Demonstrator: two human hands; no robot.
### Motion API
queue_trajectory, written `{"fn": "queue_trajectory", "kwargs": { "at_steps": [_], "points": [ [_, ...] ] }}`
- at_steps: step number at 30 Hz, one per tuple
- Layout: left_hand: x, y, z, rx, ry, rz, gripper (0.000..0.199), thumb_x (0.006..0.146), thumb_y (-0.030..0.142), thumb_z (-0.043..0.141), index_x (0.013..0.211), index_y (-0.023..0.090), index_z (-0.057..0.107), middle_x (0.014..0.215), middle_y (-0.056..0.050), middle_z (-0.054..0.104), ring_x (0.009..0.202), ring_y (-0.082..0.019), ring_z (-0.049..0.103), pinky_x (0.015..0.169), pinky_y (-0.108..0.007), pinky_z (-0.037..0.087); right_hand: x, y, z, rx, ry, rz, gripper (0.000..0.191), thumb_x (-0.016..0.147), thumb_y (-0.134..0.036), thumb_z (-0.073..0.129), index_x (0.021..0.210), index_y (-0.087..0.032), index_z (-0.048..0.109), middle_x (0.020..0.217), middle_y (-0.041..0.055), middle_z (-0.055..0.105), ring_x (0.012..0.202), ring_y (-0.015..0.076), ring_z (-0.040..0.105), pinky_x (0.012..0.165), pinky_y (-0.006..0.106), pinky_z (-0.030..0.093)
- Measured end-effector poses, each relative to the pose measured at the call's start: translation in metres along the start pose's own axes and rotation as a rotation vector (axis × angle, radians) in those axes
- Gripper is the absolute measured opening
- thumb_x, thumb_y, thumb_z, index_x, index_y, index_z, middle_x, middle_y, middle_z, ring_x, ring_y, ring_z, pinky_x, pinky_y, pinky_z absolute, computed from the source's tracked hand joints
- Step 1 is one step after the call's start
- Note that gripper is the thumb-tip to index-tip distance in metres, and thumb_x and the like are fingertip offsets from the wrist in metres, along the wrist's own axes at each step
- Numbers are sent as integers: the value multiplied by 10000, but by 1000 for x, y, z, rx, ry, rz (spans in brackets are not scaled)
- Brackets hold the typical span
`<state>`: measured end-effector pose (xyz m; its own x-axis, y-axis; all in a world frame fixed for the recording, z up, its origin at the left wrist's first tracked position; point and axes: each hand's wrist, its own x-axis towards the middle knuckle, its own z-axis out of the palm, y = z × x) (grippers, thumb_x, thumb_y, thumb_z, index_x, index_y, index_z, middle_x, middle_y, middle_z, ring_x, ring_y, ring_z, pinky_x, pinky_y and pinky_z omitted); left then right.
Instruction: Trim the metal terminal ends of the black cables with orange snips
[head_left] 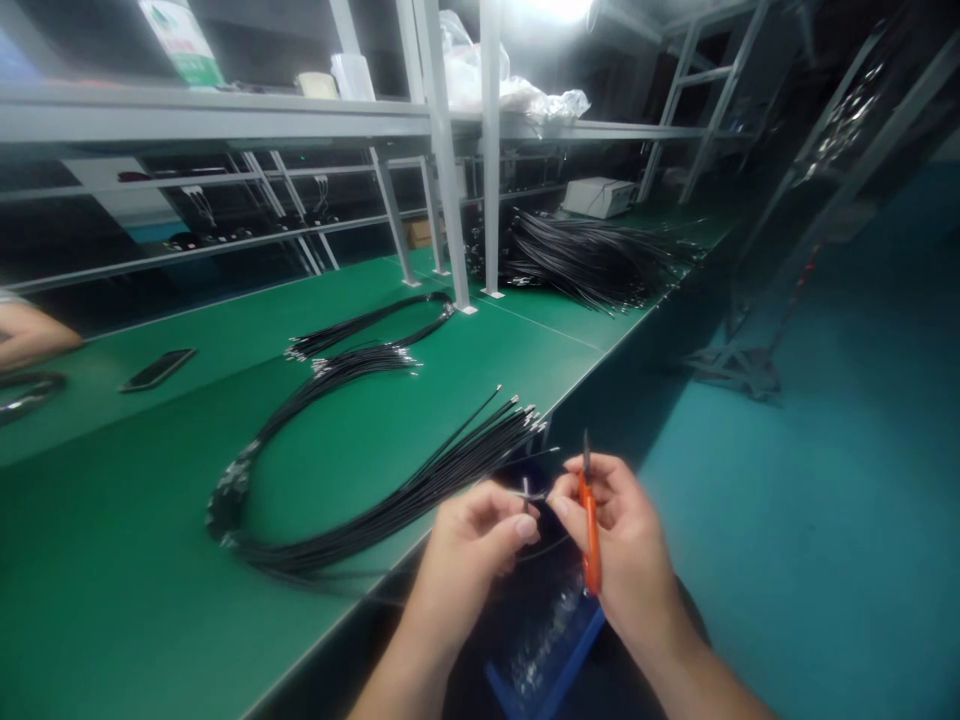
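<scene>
My left hand (480, 535) is closed in a pinch on the end of a thin black cable (526, 496), just past the edge of the green table. Close beside it on the right, my right hand (619, 515) grips orange-handled snips (590, 530), their dark blades pointing up. Its thumb and fingertip also meet near the cable end; what they pinch there is too small to make out. Behind my left hand, a bundle of black cables (420, 495) with metal-tipped ends curves across the table.
A second cable bundle (375, 322) lies farther back, and a large pile (592, 255) sits beyond the shelf posts. A phone (159, 369) lies at left, near another person's arm (34, 335). Below my hands is a blue bin (577, 655) with small clear pieces.
</scene>
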<state>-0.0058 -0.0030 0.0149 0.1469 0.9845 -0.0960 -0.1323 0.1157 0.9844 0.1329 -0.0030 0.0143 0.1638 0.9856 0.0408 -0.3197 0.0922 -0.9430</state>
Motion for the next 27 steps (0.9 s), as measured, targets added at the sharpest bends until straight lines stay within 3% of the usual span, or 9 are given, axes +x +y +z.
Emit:
{"fn": "queue_trajectory", "kwargs": {
  "at_steps": [2,5,8,13,17,20,24,27],
  "points": [
    [2,1,-1,10,2,-6,183,716,282,722,722,133,615,693,-12,619,484,-56,411,455,-176,315,-3,2,-3,-166,38,-140,234,795,-179,665,974,-250,533,827,-18,642,701,123,590,630,231,476],
    [2,3,0,26,-2,2,166,716,273,720,711,135,629,638,10,586,483,-59,414,461,-176,330,-5,3,-5,-332,-31,-307,267,812,-157,641,1021,-277,527,1002,23,662,796,154,622,660,266,496],
    [0,5,2,40,-4,8,145,724,257,714,699,136,638,582,31,539,486,-59,405,467,-171,329,-6,7,-4,-471,-60,-410,269,797,-154,655,1000,-288,541,954,18,674,818,173,642,648,263,504],
    [-3,5,4,85,9,30,126,770,255,676,748,131,681,616,13,571,503,-66,434,479,-175,346,-7,14,1,-653,29,-620,376,732,-39,630,997,-292,546,848,-13,666,686,151,634,611,242,516],
    [-2,0,2,49,70,77,143,796,277,660,751,142,671,659,8,599,497,-61,437,472,-173,344,-6,18,-2,-710,73,-680,421,721,9,578,1017,-288,544,850,-6,664,677,157,629,638,260,526],
    [2,-3,-1,25,92,77,140,794,276,664,754,141,662,694,-3,628,494,-55,442,473,-168,345,-9,16,-10,-663,56,-545,380,744,-42,596,1043,-274,556,843,13,662,682,166,631,642,274,530],
    [6,-4,-3,7,146,81,121,757,256,700,803,147,673,714,-16,661,503,-68,485,497,-182,396,-23,5,-17,-364,-122,-120,348,724,-160,675,1045,-249,573,886,40,658,754,186,639,656,285,523],
    [7,-6,-2,31,207,116,106,759,245,699,817,157,682,724,-14,675,524,-73,513,522,-187,429,-31,-3,-15,-109,-233,188,278,677,-190,718,938,-213,624,747,18,642,659,156,601,583,250,484]
  ]
}}
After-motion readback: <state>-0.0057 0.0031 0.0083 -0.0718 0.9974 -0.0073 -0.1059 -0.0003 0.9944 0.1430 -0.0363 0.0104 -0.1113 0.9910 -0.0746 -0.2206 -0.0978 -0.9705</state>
